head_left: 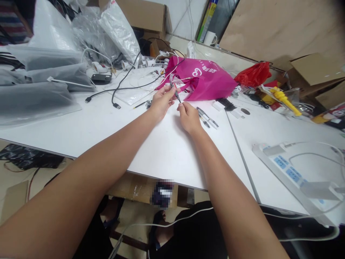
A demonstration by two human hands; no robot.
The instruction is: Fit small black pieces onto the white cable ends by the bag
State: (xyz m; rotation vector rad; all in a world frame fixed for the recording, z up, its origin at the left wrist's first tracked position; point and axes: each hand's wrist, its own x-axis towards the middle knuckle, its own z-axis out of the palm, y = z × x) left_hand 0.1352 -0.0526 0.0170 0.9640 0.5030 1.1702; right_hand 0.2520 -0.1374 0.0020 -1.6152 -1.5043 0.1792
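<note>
A dark, slim pen (176,94) is held at a slant above the white table (167,144). My left hand (162,101) has its fingers closed around the upper part of the pen. Thumb and fingers of my right hand (188,116) pinch its lower end, nearer to me. Just right of that hand, several pens (207,117) lie on the table, some with clear barrels. A thin dark stick with a yellowish end (140,104), perhaps a refill, lies left of my left hand, beside small dark parts partly hidden by the hand.
Behind my hands lies a magenta bag (212,81). A black USB cable (115,90) and grey zip bags (40,90) are on the left. A red plastic bag (253,75), a yellow object (285,100) and a white power strip (285,169) are on the right. A seam (242,158) crosses the table.
</note>
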